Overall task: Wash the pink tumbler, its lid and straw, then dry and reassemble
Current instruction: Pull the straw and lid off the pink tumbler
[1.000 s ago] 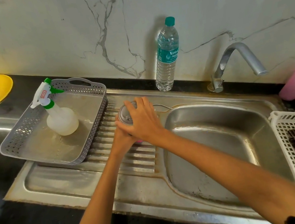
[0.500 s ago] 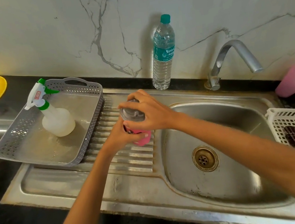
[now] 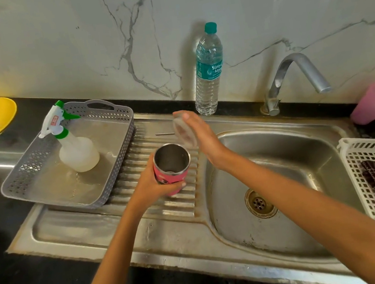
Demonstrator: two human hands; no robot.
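Head camera view: the left hand (image 3: 150,188) wraps its fingers around the pink tumbler (image 3: 171,171) over the ribbed drainboard (image 3: 166,207), just left of the sink basin (image 3: 285,142). The tumbler stands roughly upright, long axis near vertical, its open steel mouth facing up and leaning slightly toward the camera. The right hand (image 3: 204,137) pinches the lid (image 3: 184,132), blurred and held on edge above the tumbler's far rim. A thin metal rod (image 3: 165,133), possibly the straw, lies flat on the drainboard behind. Judging by this, disassembly is done; washing, drying and reassembly are all left.
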